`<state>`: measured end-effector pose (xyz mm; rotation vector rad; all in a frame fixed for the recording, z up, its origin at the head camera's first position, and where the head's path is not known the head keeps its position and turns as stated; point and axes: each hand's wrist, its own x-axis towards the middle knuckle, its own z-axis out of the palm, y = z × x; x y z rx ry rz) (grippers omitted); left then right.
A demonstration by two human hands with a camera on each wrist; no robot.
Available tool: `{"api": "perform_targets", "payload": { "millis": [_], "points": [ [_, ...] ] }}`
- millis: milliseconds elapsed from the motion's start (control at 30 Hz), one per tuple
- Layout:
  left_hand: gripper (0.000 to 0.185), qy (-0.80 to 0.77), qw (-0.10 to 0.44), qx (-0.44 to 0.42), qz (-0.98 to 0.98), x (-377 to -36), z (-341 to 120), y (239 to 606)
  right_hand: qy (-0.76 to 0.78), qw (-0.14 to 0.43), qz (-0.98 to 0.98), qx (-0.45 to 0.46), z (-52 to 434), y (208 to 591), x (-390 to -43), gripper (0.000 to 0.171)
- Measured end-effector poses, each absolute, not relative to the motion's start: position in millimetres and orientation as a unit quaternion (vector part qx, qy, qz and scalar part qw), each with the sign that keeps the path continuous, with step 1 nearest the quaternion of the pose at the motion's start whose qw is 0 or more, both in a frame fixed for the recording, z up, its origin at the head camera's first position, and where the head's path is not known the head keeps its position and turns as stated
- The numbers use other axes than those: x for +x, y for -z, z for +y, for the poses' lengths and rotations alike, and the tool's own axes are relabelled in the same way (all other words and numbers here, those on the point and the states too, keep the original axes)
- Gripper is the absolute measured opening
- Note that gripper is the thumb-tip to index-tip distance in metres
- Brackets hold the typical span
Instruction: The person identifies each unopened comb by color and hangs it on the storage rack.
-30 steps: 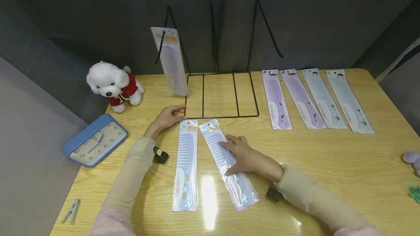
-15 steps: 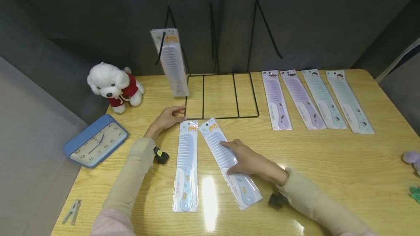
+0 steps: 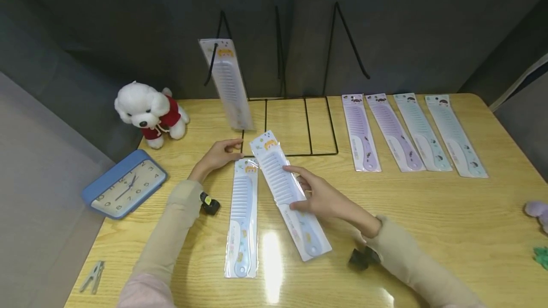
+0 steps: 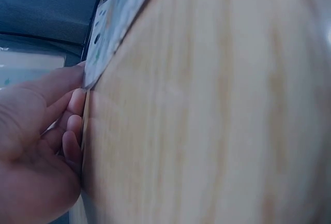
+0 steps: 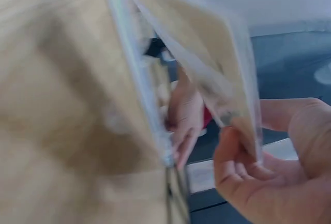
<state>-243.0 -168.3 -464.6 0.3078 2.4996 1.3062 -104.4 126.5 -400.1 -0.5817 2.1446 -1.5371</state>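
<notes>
My right hand (image 3: pixel 321 196) grips a blue comb in a clear-fronted package (image 3: pixel 295 208) by its right edge, raised at a slant over the table. The right wrist view shows the package's side between thumb and fingers. My left hand (image 3: pixel 219 156) pinches the front left corner of a black wire display rack (image 3: pixel 310 129); its curled fingers (image 4: pixel 75 125) rest low by the wood. Just below that hand lies another packaged blue comb (image 3: pixel 242 222), its top corner near the fingertips. A packaged comb (image 3: pixel 227 84) hangs from the rack's left hook.
Two packaged purple combs (image 3: pixel 359 132) and two packaged green combs (image 3: pixel 455 134) lie right of the rack. A white plush dog (image 3: pixel 139 106) and a blue clock (image 3: pixel 126 184) stand at the left. A clothes peg (image 3: pixel 92 277) lies at the front left.
My right hand has lifted the packaged blue comb off the table and moved it up and left toward the rack. The left hand has stayed at the rack's corner.
</notes>
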Motion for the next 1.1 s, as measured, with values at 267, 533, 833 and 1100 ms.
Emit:
{"api": "perform_targets", "payload": {
  "millis": [267,533,833,1100],
  "points": [
    [0.044,-0.447,0.143,0.118,0.875,-244,-170,467,0.642,0.113,0.705,-0.280,104,356,-114,0.076],
    [0.040,-0.474,0.134,0.131,0.860,-243,-171,469,0.627,0.052,0.711,-0.313,83,327,-124,0.065],
    [0.042,-0.487,0.130,0.145,0.851,-242,-171,468,0.606,0.042,0.734,-0.305,73,324,-136,0.064],
    [0.045,-0.456,0.141,0.125,0.870,-242,-170,465,0.573,0.035,0.767,-0.288,69,332,-170,0.063]
  ]
}}
